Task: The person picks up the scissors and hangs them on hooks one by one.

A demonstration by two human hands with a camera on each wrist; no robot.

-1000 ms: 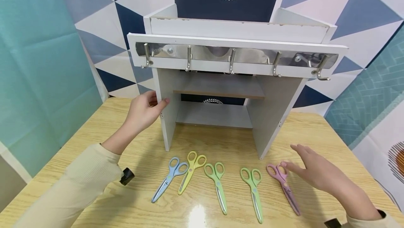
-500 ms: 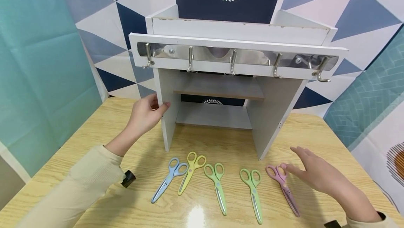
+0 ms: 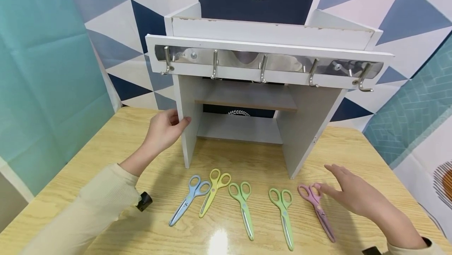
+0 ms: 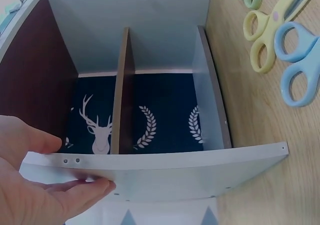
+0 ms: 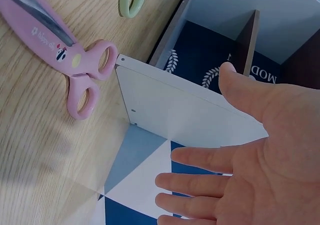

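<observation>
The white shelf (image 3: 247,94) stands upright toward the back edge of the tabletop (image 3: 262,208), its row of hooks (image 3: 263,68) facing me. My left hand (image 3: 163,130) pinches the shelf's left panel (image 3: 188,145) between thumb and fingers. My right hand (image 3: 357,190), its fingers straight and slightly spread, hangs over the tabletop toward the right edge, near the pink scissors (image 3: 319,208). Counted from the left edge lie blue scissors (image 3: 190,198), yellow scissors (image 3: 212,191), two green scissors (image 3: 243,201) and the pink, their handles toward the shelf.

Downward head view, closer wrist views, cabinet (image 3: 254,95) in all.
</observation>
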